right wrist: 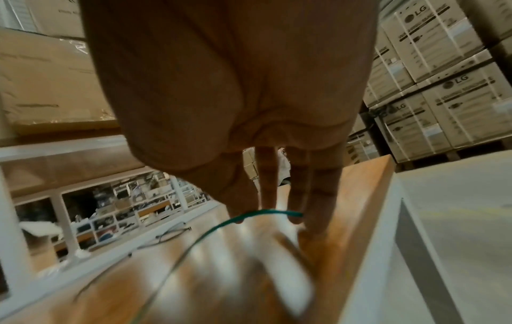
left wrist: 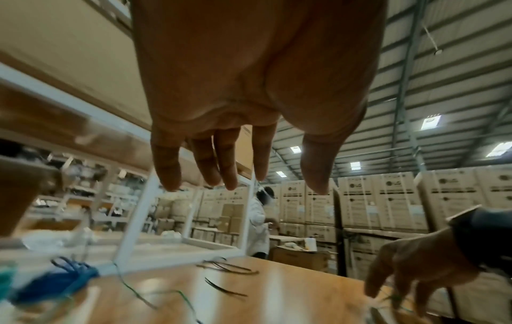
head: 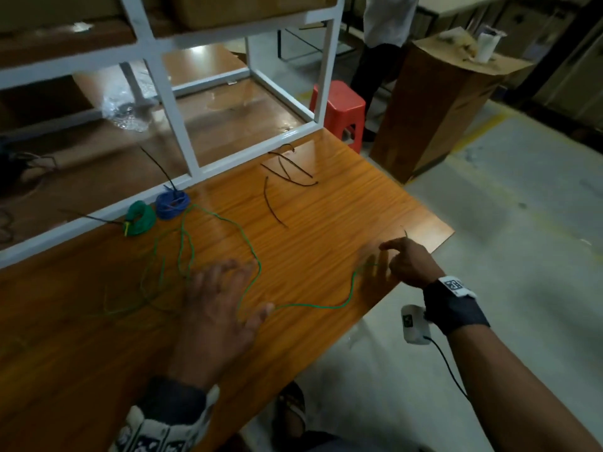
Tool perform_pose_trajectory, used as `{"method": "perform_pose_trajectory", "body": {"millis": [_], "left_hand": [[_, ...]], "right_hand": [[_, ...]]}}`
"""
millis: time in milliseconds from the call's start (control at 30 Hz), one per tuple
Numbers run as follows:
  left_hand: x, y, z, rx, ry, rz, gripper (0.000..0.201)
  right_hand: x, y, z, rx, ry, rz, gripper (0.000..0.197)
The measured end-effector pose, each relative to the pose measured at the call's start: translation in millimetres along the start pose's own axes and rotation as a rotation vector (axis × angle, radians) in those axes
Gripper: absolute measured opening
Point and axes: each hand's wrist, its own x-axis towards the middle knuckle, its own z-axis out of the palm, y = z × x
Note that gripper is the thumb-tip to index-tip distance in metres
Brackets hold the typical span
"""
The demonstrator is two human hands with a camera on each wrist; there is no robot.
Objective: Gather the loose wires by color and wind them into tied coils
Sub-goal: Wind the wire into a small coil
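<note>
A long loose green wire (head: 313, 307) sprawls in loops over the wooden table (head: 342, 203). My right hand (head: 385, 259) is near the table's right edge and pinches one end of the wire (right wrist: 221, 225) at its fingertips (right wrist: 267, 203), lifting it slightly. My left hand (head: 228, 282) hovers flat with spread fingers (left wrist: 227, 166) over the middle of the wire and holds nothing. A tied green coil (head: 141, 219) and a tied blue coil (head: 172, 205) lie at the back by the shelf frame. The blue coil (left wrist: 55, 282) also shows blurred in the left wrist view.
Several black ties (head: 290, 172) lie loose at the table's far side. A white shelf frame (head: 182, 151) stands along the back. Off the table's right edge are a red stool (head: 339, 109), a tall cardboard box (head: 440, 109) and a standing person (head: 385, 44).
</note>
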Motion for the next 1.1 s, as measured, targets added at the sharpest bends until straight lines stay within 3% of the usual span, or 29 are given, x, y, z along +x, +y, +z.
{"method": "perform_pose_trajectory", "body": {"millis": [100, 233, 333, 467, 533, 600, 667, 733, 800, 867, 967, 1000, 1100], "left_hand": [[7, 19, 23, -0.114, -0.068, 0.129, 0.065], [19, 36, 53, -0.183, -0.152, 0.273, 0.067], [28, 46, 57, -0.212, -0.225, 0.312, 0.059], [36, 43, 43, -0.511, -0.225, 0.166, 0.041], [36, 46, 36, -0.507, -0.157, 0.146, 0.043], [36, 55, 34, -0.528, -0.106, 0.133, 0.03], [35, 68, 33, -0.72, -0.129, 0.008, 0.018], [35, 79, 38, -0.829, -0.092, -0.076, 0.014], [34, 87, 41, -0.732, -0.031, -0.066, 0.009], [32, 102, 40, -0.582, -0.047, -0.055, 0.013], [31, 130, 34, -0.467, -0.053, -0.029, 0.016], [31, 139, 34, -0.445, -0.068, -0.007, 0.016], [30, 164, 34, -0.419, -0.11, 0.012, 0.017]], "right_hand": [[-19, -4, 4, 0.057, 0.043, -0.08, 0.036], [-57, -42, 19, 0.625, 0.01, -0.048, 0.026], [-86, -80, 22, 0.864, -0.044, -0.116, 0.023], [-93, -97, 12, 1.065, -0.055, -0.163, 0.024], [-93, -100, 7, 1.153, -0.091, -0.181, 0.027], [-92, -102, 1, 1.263, -0.146, -0.198, 0.029], [-89, -99, -6, 1.337, -0.202, -0.225, 0.03], [-84, -91, -14, 1.323, -0.26, -0.277, 0.031], [-77, -75, -20, 1.192, -0.295, -0.329, 0.03], [-68, -52, -28, 0.84, -0.267, -0.438, 0.023], [-64, -10, -40, 0.195, -0.321, -0.661, 0.056], [-64, 1, -44, 0.162, -0.328, -0.689, 0.061], [-63, 22, -60, 0.417, -0.355, -0.738, 0.057]]}}
